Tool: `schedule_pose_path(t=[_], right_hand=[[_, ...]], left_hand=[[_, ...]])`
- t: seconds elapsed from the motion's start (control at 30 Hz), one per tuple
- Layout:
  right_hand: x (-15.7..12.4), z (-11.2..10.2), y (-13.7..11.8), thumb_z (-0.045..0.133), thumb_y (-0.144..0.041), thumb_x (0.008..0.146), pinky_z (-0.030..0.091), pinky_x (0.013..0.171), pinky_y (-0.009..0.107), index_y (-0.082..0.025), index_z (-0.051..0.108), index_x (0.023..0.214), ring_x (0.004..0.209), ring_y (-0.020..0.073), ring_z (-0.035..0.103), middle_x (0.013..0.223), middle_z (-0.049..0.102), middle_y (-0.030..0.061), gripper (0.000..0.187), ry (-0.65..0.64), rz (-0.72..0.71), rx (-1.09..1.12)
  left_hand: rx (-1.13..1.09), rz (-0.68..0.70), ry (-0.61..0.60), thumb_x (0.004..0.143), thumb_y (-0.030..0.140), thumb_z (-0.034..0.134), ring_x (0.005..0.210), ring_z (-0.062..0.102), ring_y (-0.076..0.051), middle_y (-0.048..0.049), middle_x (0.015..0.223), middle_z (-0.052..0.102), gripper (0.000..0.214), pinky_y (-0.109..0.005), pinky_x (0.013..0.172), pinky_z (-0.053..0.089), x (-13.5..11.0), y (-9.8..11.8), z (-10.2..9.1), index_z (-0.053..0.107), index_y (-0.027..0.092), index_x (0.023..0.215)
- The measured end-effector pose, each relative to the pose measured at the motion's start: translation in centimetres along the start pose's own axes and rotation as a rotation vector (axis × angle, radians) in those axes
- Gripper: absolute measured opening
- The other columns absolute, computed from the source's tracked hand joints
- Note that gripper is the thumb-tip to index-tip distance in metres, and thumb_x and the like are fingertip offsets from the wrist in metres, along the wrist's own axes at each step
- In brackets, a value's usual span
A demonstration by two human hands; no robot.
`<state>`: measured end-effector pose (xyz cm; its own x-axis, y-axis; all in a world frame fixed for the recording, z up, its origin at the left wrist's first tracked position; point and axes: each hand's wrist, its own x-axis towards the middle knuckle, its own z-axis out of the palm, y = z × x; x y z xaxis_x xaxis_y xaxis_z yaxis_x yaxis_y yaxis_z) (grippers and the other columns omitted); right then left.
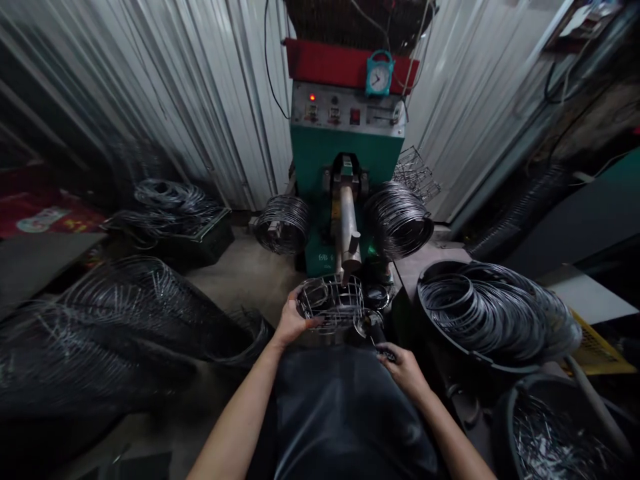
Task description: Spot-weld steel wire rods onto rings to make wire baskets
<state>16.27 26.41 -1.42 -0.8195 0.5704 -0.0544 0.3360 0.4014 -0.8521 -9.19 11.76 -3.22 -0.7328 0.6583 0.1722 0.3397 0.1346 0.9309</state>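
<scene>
My left hand (293, 320) grips the left side of a wire basket (336, 308), thumb near its lower front edge. The basket is tilted under the tip of the metal arm (350, 223) of a green spot welder (315, 167). To the right and lower, my right hand (406, 371) is closed around a small dark object (387, 351). Its kind is too dim to make out. Just above that hand lies a round metal ring or dish (367, 322), partly in shadow. A black apron (345, 407) covers my lap.
Bundles of wire rings hang left (283, 223) and right (400, 220) of the welder. A tub of wire rings (485, 313) and a bucket of short metal pieces (555, 433) stand at right. Curved wire mesh (150, 327) fills the left. A blue clock (379, 75) sits on top.
</scene>
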Motion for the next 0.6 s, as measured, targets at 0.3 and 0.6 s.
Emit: schedule_pose_path(t=[0.3,0.6], right_hand=[[3.6,1.0,-9.8,0.062,-0.010,0.059,0.036,0.057,0.021,-0.019,0.051,0.080,0.065,0.0142,0.053,0.070,0.058,-0.0014,0.026,-0.148,-0.048,-0.376],[1.8,2.3,-8.8,0.056,-0.014,0.065,0.037,0.059,0.021,-0.021,0.045,0.074,0.066,0.0129,0.051,0.069,0.053,-0.0034,0.016,0.096,-0.083,-0.179]], left_hand=[[0.644,0.242,-0.164,0.049,0.031,0.074,0.112,0.043,-0.029,-0.0100,0.117,0.047,0.084,-0.043,0.097,0.032,-4.8,5.9,1.1,0.039,0.021,0.126],[0.754,0.167,-0.186,0.053,0.036,0.071,0.110,0.041,-0.029,-0.0106,0.118,0.047,0.084,-0.042,0.093,0.031,-4.7,8.2,1.6,0.036,0.020,0.127]])
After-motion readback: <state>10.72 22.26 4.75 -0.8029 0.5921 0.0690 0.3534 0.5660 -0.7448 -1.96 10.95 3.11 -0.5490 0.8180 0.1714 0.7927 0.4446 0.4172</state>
